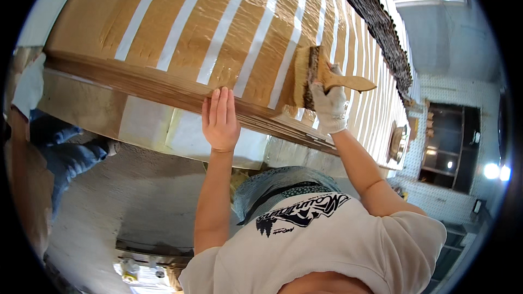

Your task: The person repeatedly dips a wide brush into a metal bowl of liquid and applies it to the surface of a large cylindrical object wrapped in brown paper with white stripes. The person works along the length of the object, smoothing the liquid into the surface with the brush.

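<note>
Right grip holds brush; bowl contents indistinct.

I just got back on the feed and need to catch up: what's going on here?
The person's gloved right hand grips a wide wooden-handled brush, its bristles against the top of a stack of brown sheets marked with white stripes. The bare left hand rests, fingers extended, on the stack's near edge. The top surface looks glossy in places. At the left corner is a co-worker's gloved hand.
</note>
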`<state>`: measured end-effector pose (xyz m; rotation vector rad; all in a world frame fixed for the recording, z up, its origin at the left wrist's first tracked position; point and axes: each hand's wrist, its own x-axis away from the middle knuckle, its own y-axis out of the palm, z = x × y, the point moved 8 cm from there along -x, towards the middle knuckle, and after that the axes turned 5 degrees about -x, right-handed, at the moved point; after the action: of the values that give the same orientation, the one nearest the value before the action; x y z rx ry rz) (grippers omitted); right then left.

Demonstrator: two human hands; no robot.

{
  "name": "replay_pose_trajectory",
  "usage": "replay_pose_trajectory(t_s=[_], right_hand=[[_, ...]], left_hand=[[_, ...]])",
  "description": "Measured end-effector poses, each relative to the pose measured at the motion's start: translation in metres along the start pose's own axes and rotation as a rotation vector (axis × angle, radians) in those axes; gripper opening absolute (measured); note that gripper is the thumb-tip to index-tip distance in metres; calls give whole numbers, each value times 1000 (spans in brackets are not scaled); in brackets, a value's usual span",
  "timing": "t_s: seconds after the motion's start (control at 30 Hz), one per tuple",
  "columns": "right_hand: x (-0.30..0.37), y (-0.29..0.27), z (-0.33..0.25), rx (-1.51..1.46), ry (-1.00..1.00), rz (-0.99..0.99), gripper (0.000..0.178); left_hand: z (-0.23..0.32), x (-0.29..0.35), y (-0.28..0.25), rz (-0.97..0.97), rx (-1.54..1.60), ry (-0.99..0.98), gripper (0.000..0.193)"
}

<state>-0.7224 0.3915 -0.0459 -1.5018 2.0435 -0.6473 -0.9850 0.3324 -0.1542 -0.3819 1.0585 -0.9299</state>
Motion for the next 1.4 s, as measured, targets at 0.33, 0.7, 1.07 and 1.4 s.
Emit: replay_pose_trajectory(t_s=[0.33,0.7,1.07,1.4], right_hand=[[0,40,-30,225,-78,77,52],[86,-226,172,266,443,447,55],[6,-121,78,82,-112,74,41],[-90,-232,151,66,31,416,36]], left_hand=[[22,0,1,-113,-119,159,47],[40,3,-10,-365,-100,124,63],[182,40,16,-575,-43,655,58],[179,49,25,-648,0,633,69]])
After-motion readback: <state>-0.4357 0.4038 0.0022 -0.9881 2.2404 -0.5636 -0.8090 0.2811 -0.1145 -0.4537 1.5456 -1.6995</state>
